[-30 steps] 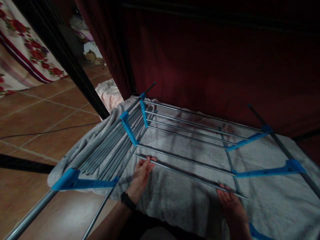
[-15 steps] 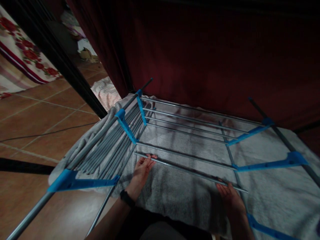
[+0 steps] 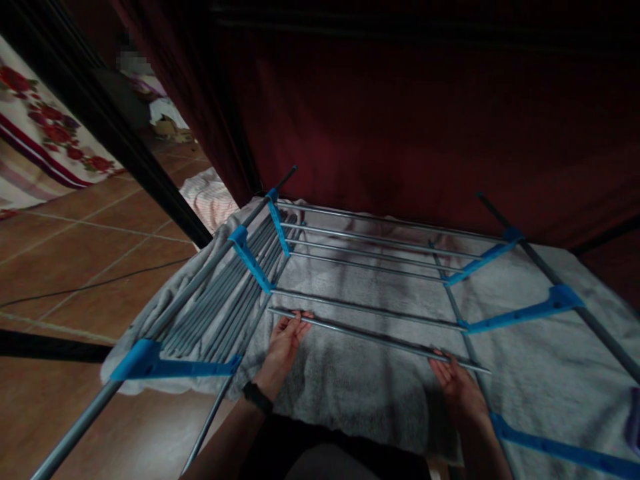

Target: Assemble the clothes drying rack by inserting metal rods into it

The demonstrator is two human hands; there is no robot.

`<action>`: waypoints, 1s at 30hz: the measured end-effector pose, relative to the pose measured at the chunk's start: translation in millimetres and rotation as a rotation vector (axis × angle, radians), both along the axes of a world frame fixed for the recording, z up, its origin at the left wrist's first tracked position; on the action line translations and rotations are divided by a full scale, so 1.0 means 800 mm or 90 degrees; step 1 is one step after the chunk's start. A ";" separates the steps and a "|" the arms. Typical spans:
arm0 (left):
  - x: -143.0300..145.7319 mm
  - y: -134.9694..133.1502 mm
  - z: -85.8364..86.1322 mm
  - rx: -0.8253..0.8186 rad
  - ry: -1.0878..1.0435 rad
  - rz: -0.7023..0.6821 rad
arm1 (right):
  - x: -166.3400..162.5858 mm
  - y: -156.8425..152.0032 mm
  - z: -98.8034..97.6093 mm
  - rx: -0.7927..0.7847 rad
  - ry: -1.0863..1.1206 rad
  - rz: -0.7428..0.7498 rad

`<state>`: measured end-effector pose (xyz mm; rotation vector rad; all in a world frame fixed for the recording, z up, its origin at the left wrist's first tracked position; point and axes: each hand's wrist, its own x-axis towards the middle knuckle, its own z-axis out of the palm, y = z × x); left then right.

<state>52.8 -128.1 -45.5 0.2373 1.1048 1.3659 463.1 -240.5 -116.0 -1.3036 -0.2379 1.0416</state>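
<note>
A grey metal rod runs across in front of me, loose above a grey towel. My left hand holds its left end, fingers curled under it, a black watch on the wrist. My right hand grips the rod near its right end. The rod lies parallel to the fixed rails of a drying rack with blue plastic brackets.
A bundle of spare grey rods lies along the rack's left side. Brown floor tiles spread to the left, with a pale cloth and a flowered fabric beyond. A dark red curtain hangs behind the rack.
The view shifted slightly; both hands keep hold of the rod, which has edged a little towards the fixed rails.
</note>
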 end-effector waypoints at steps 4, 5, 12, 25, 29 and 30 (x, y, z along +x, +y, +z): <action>-0.002 0.000 -0.001 0.012 -0.002 -0.007 | -0.003 0.008 0.007 -0.038 0.024 -0.056; -0.002 0.000 -0.001 0.013 -0.003 -0.008 | -0.005 0.009 0.010 -0.030 0.027 -0.054; -0.004 0.003 -0.006 0.015 0.009 -0.015 | -0.016 0.007 0.020 0.029 0.050 -0.044; -0.006 0.006 -0.012 0.006 0.002 0.002 | -0.019 0.002 0.020 0.080 0.089 -0.036; -0.005 0.006 -0.008 -0.010 -0.006 0.024 | -0.016 0.002 0.015 0.075 0.083 -0.033; -0.005 0.005 -0.006 -0.010 -0.009 0.023 | -0.015 0.003 0.014 0.072 0.082 -0.034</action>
